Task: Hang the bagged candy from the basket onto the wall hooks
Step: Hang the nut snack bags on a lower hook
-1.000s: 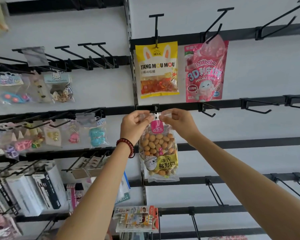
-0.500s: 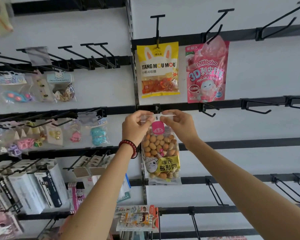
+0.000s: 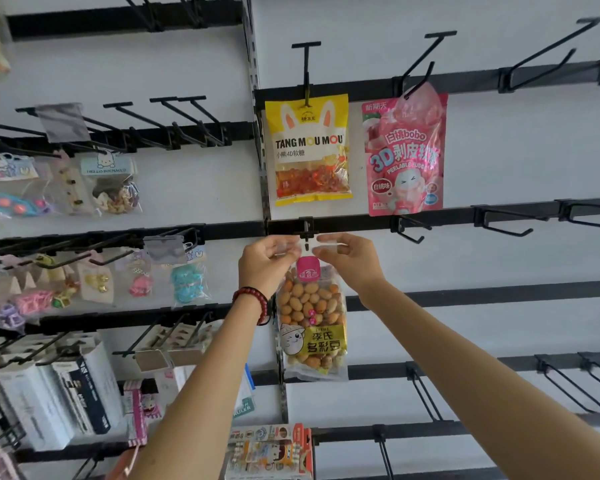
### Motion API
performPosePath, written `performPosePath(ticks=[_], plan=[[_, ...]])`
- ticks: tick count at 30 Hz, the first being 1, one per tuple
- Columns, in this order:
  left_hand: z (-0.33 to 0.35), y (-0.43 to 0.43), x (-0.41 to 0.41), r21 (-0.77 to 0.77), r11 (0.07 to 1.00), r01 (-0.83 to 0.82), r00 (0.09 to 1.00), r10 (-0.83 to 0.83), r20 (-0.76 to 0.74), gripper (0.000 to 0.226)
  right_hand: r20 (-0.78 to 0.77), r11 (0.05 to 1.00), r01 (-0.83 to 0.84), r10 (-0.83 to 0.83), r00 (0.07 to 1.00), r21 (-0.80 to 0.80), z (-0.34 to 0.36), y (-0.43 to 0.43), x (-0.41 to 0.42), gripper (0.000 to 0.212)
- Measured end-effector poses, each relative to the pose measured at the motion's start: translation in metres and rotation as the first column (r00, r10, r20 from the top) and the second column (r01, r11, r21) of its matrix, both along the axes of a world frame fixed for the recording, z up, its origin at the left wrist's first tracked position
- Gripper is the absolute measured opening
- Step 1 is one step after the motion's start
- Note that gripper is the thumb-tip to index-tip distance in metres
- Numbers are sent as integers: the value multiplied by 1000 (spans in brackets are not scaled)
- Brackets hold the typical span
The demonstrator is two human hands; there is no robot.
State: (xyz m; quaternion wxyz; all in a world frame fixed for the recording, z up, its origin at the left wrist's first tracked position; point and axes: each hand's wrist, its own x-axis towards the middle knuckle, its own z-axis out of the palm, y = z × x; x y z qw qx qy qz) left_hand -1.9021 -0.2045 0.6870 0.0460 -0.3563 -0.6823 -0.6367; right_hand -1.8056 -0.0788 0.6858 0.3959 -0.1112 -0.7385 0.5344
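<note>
A clear bag of coated bean candy (image 3: 310,320) with a pink top label and a yellow panel hangs straight down in the head view. My left hand (image 3: 267,265) pinches its clear top strip on the left and my right hand (image 3: 349,259) pinches it on the right. The strip sits at the tip of a black wall hook (image 3: 306,233) on the second rail. Whether the hook passes through the bag's hole is hard to tell. Above, a yellow gummy bag (image 3: 309,150) and a pink peach candy bag (image 3: 404,157) hang on hooks. The basket is out of view.
Bare black hooks (image 3: 506,225) line the rails to the right and below. The left panel holds small toy and trinket packs (image 3: 108,181) and boxed goods (image 3: 49,400). A stationery pack (image 3: 271,452) hangs low in the middle. A vertical metal upright (image 3: 257,133) splits the two panels.
Both hands have shifted the bean bag's top strip slightly at the hook tip; the bag hangs a bit lower and straighter. The view has drifted a little.
</note>
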Motion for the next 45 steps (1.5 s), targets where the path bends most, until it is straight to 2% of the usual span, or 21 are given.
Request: performPosePath(ticks=[5, 10, 13, 15, 18, 22, 25, 27, 29, 31, 35, 39, 45], plan=[[0, 13, 0, -15, 986, -166, 968, 160, -193, 17, 68, 989, 137, -141, 988, 57, 3, 5, -11, 20], [3, 20, -3, -61, 969, -238, 926, 207, -317, 17, 28, 901, 254, -282, 959, 352, 7, 9, -19, 20], [5, 25, -10, -174, 955, -240, 922, 168, -349, 29, 75, 868, 247, -307, 949, 432, 10, 12, -25, 22], [5, 27, -13, -215, 942, -256, 919, 168, -357, 34, 87, 862, 250, -318, 944, 441, 11, 14, -28, 26], [3, 29, -17, -182, 950, -255, 931, 190, -313, 39, 136, 868, 226, -314, 940, 442, 5, 17, -31, 33], [-4, 28, -18, -207, 943, -261, 935, 194, -296, 40, 174, 911, 199, -275, 946, 361, -5, 19, -30, 43], [-14, 24, -12, -186, 924, -336, 912, 270, -308, 53, 192, 940, 184, -244, 951, 286, -17, 20, -18, 56], [-26, 21, -8, -137, 899, -416, 877, 358, -320, 62, 207, 931, 193, -264, 942, 311, -29, 24, -9, 53], [-40, 17, -4, -123, 879, -462, 843, 391, -368, 57, 231, 907, 192, -292, 928, 375, -41, 27, -2, 45], [-57, 12, -1, -149, 871, -467, 832, 376, -407, 50, 262, 895, 174, -299, 918, 410, -51, 28, 6, 38], [-101, 1, 5, -256, 863, -435, 875, 338, -348, 35, 353, 863, 89, -294, 888, 497, -86, 26, 21, 33], [-157, -16, 17, -453, 763, -460, 862, 263, -433, 29, 479, 858, -55, -231, 847, 510, -141, 15, 37, 22], [-248, -35, 56, -576, 702, -418, 875, 141, -464, 21, 617, 764, -267, -210, 758, 588, -227, -7, 72, 25]])
